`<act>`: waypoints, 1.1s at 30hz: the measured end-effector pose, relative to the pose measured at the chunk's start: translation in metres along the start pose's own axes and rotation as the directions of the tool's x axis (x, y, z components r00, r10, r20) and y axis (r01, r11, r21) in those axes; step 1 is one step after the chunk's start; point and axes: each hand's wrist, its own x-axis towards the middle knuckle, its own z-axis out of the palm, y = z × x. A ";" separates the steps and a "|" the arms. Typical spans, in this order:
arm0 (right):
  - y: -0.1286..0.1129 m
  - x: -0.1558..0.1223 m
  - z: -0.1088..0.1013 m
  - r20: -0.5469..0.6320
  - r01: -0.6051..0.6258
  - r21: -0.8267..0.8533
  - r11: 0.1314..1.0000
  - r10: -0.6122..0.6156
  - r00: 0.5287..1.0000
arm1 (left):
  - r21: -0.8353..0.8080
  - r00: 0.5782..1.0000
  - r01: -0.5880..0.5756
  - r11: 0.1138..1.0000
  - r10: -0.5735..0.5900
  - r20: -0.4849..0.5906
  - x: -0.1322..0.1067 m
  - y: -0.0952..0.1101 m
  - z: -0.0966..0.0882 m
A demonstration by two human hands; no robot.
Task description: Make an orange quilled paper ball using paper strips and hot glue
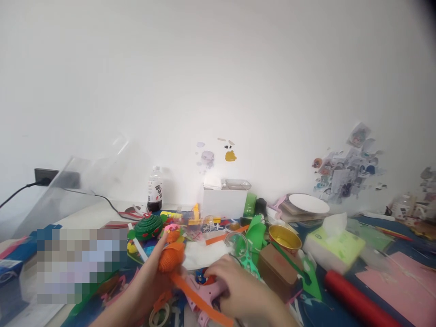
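My left hand (151,277) is closed around an orange figure (171,258) of ridged, coiled material, held upright, with a pink and yellow part at its top. A flat orange strip (200,297) runs from the figure down to the right. My right hand (236,279) is wrapped round a light pink glue gun (204,295), partly hidden by the strip and my fingers. Below my hands lies a roll of tape (159,314). Just behind the figure is a green coiled dome (149,226) with red spots. Green-handled scissors (250,265) lie right of my right hand.
A bottle of dark liquid (155,190) and a white box (224,203) stand along the wall. To the right are a gold round tin (285,238), a brown box (277,268), a tissue pack (335,245) and a red roll (361,297). Paper scraps clutter the table.
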 end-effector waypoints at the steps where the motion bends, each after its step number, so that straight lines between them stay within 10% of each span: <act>1: 0.001 0.000 0.005 0.062 0.043 -0.053 0.998 -0.039 0.997 | 0.000 1.000 0.011 1.000 -0.011 0.017 -0.001 0.000 0.000; 8: 0.012 0.005 0.025 0.094 0.060 -0.313 0.948 -0.032 0.995 | 0.140 0.993 -0.071 0.988 0.056 0.103 -0.002 0.011 -0.006; 15: 0.011 0.006 0.012 -0.029 0.043 -0.120 0.992 -0.047 0.999 | 0.187 0.956 -0.293 0.937 0.289 0.048 0.002 0.025 -0.013; 33: 0.029 0.010 0.003 -0.419 0.050 0.431 0.901 0.151 0.895 | 0.162 0.979 -0.062 0.985 0.028 0.202 0.007 -0.004 -0.004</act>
